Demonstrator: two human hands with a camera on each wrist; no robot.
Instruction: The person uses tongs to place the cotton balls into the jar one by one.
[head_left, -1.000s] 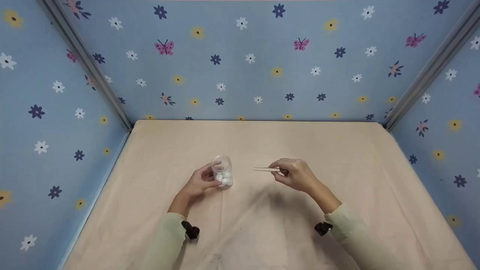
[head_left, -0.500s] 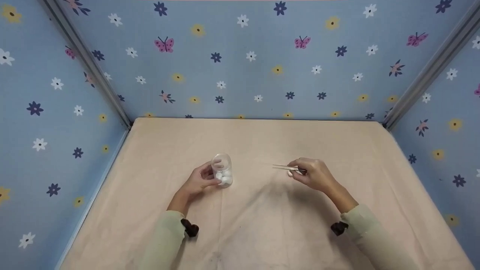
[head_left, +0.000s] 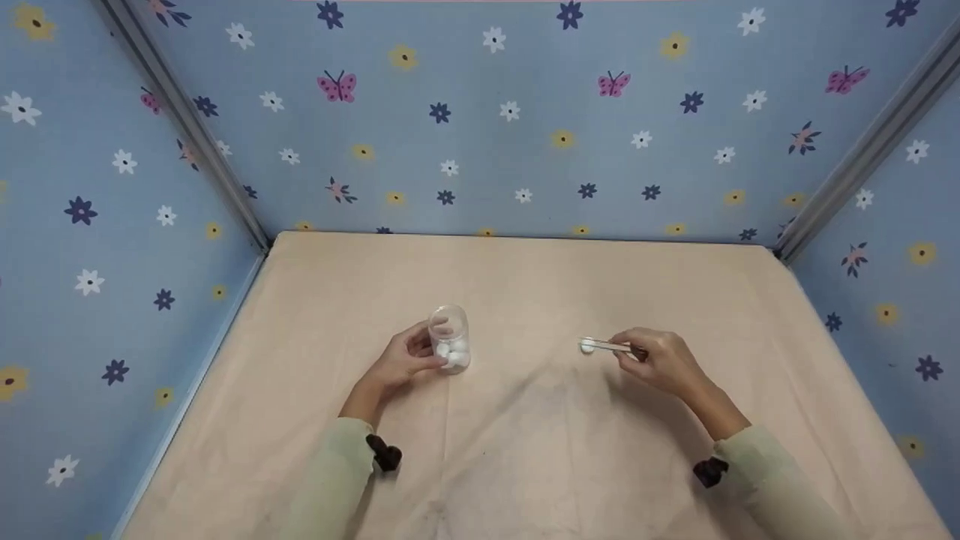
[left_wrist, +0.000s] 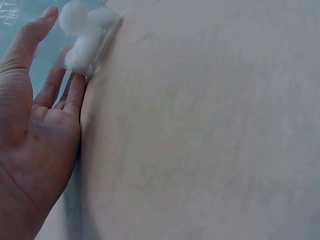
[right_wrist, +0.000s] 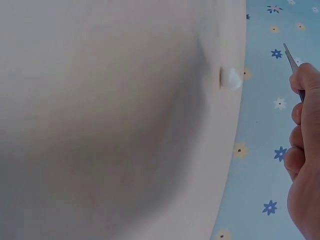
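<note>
My left hand (head_left: 397,365) holds a clear plastic jar (head_left: 450,313) upright, thumb on its near side and fingers round the far side. Several white cotton balls (head_left: 453,354) lie at the jar's bottom; the left wrist view shows these cotton balls (left_wrist: 82,42) close up through the wall. Between thumb and fingers, my right hand (head_left: 664,361) pinches a pair of tweezers (head_left: 613,346) pointing left. Their tips overlap a single cotton ball (head_left: 587,346) in the head view. From the right wrist, that cotton ball (right_wrist: 230,78) rests on the table, apart from the tweezers (right_wrist: 291,60).
A pale cloth (head_left: 517,427) with soft creases covers the table. Blue flowered walls (head_left: 510,135) enclose it at the back and both sides, with grey metal posts (head_left: 202,142) in the corners. Dark wrist cameras (head_left: 384,453) sit at both sleeves.
My right hand has moved right with the tweezers, away from the jar. The lone cotton ball, earlier behind the hand, now shows at the tweezer tips. My left hand keeps its hold.
</note>
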